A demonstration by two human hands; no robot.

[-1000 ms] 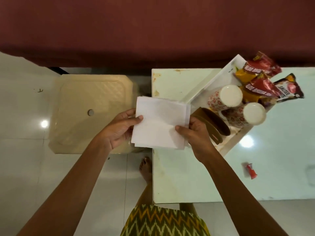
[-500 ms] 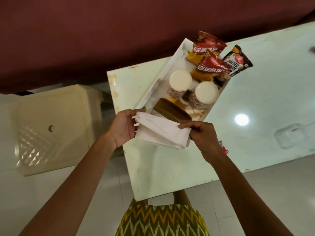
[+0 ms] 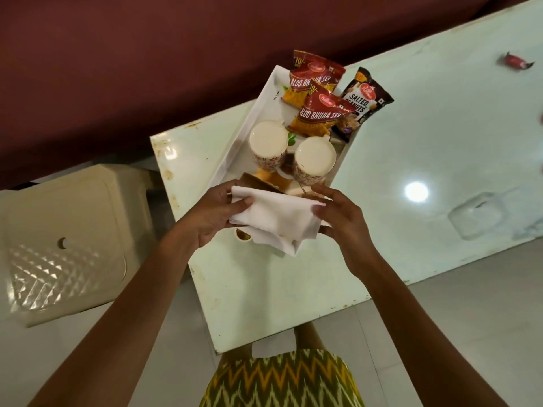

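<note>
A white paper napkin hangs folded and drooping above the near end of a white tray. My left hand grips its left edge, thumb on top. My right hand pinches its right edge. The tray stands on a pale green table and holds two patterned cups, red and yellow snack packets, a dark peanut packet and a brown holder, partly hidden behind the napkin.
A cream plastic stool stands left of the table. A red wrapped sweet lies at the table's far right. A small round yellow-brown thing shows under the napkin. A dark red wall lies behind.
The flat napkin has been folded over and lowered toward the tray's near end. The camera has swung right, so the table and tray sit more central.
</note>
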